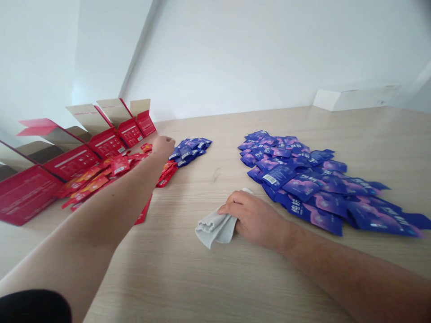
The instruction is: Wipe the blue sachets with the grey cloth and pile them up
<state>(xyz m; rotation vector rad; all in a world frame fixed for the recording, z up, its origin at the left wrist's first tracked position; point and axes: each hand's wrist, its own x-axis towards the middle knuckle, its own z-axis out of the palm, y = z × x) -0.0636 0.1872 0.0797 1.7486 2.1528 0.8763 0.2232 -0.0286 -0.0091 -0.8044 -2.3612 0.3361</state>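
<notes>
My right hand (254, 217) is closed round a crumpled pale cloth (217, 228), pressed low against the light wooden table (188, 278). My left hand (164, 145) is stretched far forward, curled shut between the red packets (121, 166) and a small pile of blue packets (189, 150). Whatever its fingers may hold is hidden. To the right of the cloth spreads a large heap of blue and purple packets (310, 179), overlapping one another. A faint dark smudge (214, 175) marks the wood beyond the cloth.
Several open red boxes (107, 146) stand in a row along the left side, flaps raised. A white box (353, 98) lies at the back right. Behind the table rises a white wall (252, 58). My left forearm crosses in front of the red packets.
</notes>
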